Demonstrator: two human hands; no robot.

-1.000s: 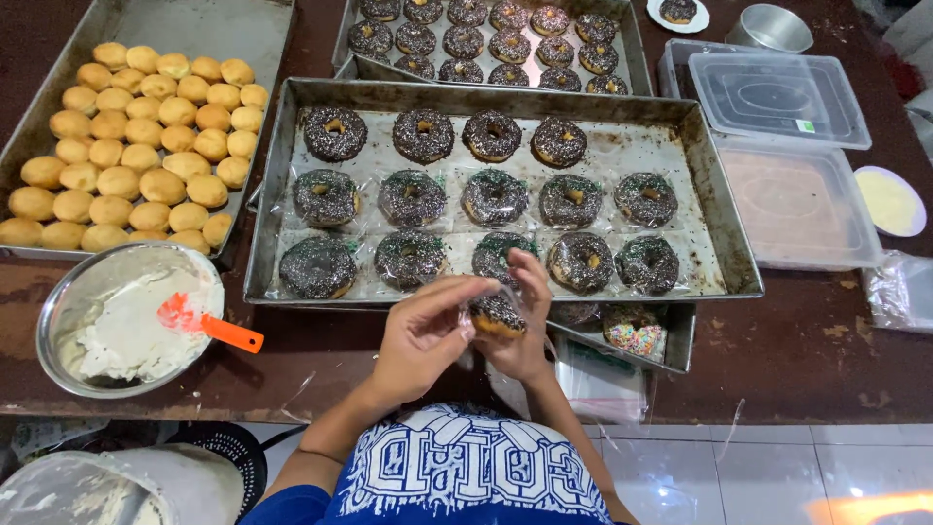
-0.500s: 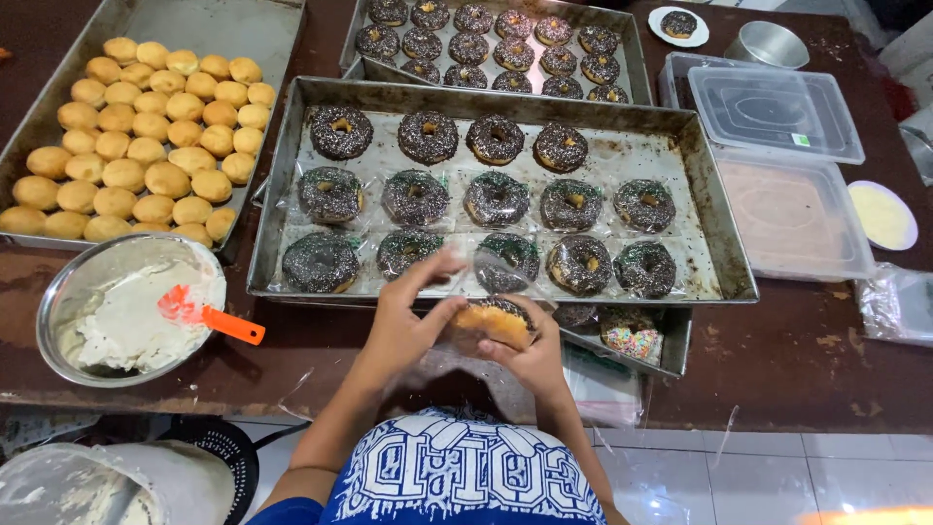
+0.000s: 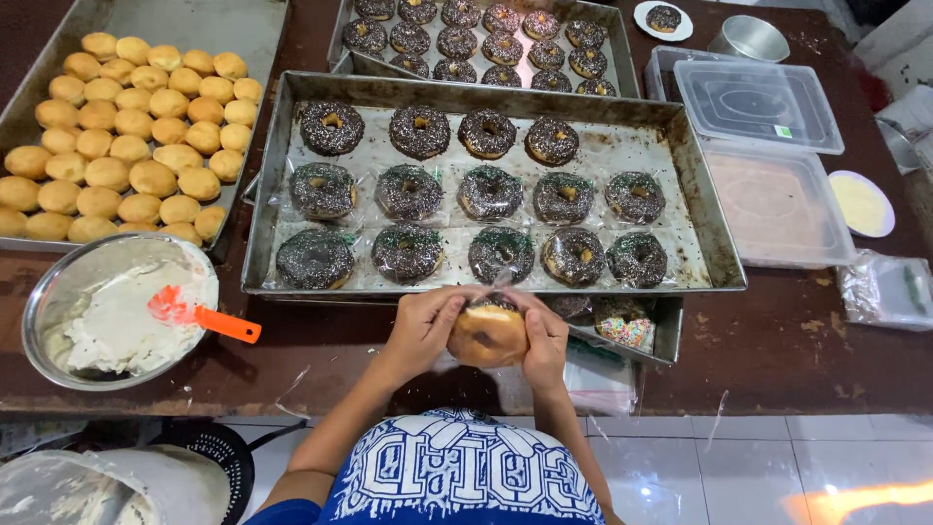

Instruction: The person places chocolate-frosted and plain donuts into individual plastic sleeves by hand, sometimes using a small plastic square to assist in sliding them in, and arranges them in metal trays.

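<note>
- Both hands close around one doughnut [image 3: 486,335], the left hand [image 3: 423,326] cupping its left side and the right hand [image 3: 546,340] its right side; the fingers curl over the top edge.
- That doughnut is held with its plain golden underside toward the camera, a clear plastic wrap around it, just in front of the near rim of the big metal tray [image 3: 267,194] and above the brown table [image 3: 777,360].
- On the tray lie three rows of chocolate-topped doughnuts [image 3: 491,192] with sprinkles; the two nearer rows sit in clear wrappers, the far row is bare.
- Left of it, another tray holds plain golden buns [image 3: 126,146] packed close together.
- Near the left hand stands a metal bowl of white cream [image 3: 107,321] with an orange-handled spatula [image 3: 209,319] resting in it.
- Behind the big tray a further tray carries more dark doughnuts [image 3: 476,39].
- To the right sit clear plastic containers with a lid [image 3: 758,102] and a small white dish [image 3: 861,202].
</note>
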